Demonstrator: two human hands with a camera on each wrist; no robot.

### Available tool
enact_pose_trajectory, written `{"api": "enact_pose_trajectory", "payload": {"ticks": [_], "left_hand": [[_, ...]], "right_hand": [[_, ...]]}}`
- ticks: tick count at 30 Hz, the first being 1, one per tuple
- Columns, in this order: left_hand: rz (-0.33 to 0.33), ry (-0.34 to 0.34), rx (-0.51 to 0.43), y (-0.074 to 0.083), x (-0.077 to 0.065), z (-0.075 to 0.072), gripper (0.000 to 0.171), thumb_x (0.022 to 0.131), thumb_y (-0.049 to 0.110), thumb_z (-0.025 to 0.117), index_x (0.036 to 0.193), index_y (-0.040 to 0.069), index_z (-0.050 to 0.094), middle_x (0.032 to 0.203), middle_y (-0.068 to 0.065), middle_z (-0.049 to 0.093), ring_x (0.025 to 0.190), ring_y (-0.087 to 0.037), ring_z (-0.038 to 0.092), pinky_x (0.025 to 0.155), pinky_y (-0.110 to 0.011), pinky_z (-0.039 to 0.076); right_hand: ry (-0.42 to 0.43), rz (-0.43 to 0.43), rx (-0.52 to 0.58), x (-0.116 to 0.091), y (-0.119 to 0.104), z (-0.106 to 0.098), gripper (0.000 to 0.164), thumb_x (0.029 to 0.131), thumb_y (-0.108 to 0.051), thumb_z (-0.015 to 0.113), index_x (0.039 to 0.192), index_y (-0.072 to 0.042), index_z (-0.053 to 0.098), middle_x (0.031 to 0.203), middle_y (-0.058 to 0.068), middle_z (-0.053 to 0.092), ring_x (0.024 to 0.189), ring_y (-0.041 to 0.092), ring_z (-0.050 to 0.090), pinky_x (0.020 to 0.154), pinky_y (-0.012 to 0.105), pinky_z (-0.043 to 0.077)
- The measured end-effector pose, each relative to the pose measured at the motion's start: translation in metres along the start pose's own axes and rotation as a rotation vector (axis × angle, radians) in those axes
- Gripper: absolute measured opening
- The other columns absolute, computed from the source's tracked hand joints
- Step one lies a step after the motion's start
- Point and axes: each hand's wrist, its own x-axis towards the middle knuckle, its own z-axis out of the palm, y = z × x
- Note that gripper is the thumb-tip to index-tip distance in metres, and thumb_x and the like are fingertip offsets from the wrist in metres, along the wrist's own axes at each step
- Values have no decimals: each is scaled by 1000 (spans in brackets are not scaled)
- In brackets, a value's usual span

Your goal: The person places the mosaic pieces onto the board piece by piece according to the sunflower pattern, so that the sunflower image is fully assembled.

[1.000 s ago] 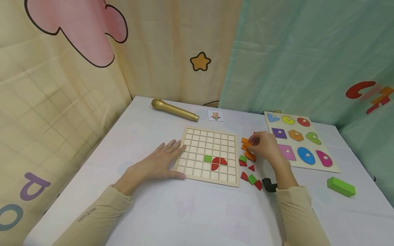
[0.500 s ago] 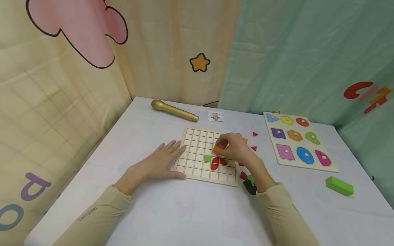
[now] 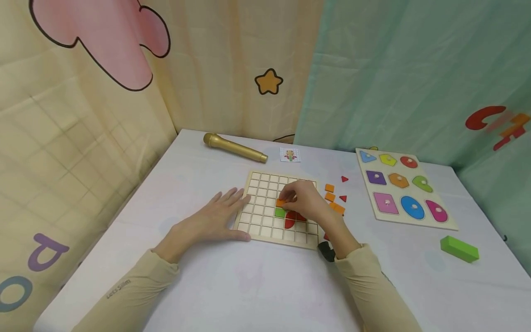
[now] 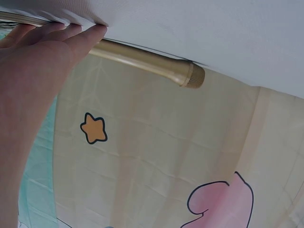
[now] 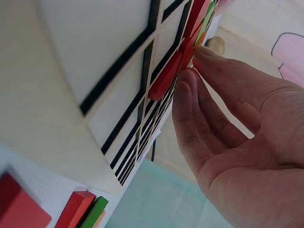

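Note:
On a wooden grid board (image 3: 250,180) in the head view, my right hand (image 3: 306,199) pinches a small orange square tile (image 3: 280,202) between thumb and fingers. The tile is at the cell just behind a green square tile (image 3: 280,212). Red quarter-round tiles (image 3: 289,223) sit in cells to the right, partly covered by the hand. My left hand (image 3: 220,216) lies flat with fingers spread, its fingertips and thumb at the board's left edge. In the right wrist view, the fingertips of my right hand (image 5: 223,109) come together close over the board beside a red tile (image 5: 166,78).
Loose orange tiles (image 3: 329,197) and red triangles (image 3: 344,179) lie right of the board. Behind it are a gold toy microphone (image 3: 235,147) and a small pattern card (image 3: 290,155). A shape puzzle (image 3: 379,214) and a green block (image 3: 459,249) stand on the right.
My right hand has picked up an orange tile from the loose pieces and carried it left onto the board, behind the green tile. My left hand has stayed in place.

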Motion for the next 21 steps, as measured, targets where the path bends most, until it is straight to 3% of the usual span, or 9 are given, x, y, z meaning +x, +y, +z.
{"api": "enact_pose_trajectory", "payload": {"ticks": [14,21], "left_hand": [[-12,1,-16,3,0,-3,114,87,74,70,169,12,22,177,-15,13,165,-38,7,132,-62,8],[-10,4,-10,2,0,-2,115,87,74,70,170,12,21,177,-15,13,165,-37,7,132,-61,8]], "right_hand": [[11,-10,-50,0,1,-3,11,92,-5,81,102,-8,79,94,2,75,89,19,66,85,35,60],[94,47,-42,-12,16,-37,16,96,-11,77,111,-5,79,104,7,77,100,26,68,90,44,60]]}}
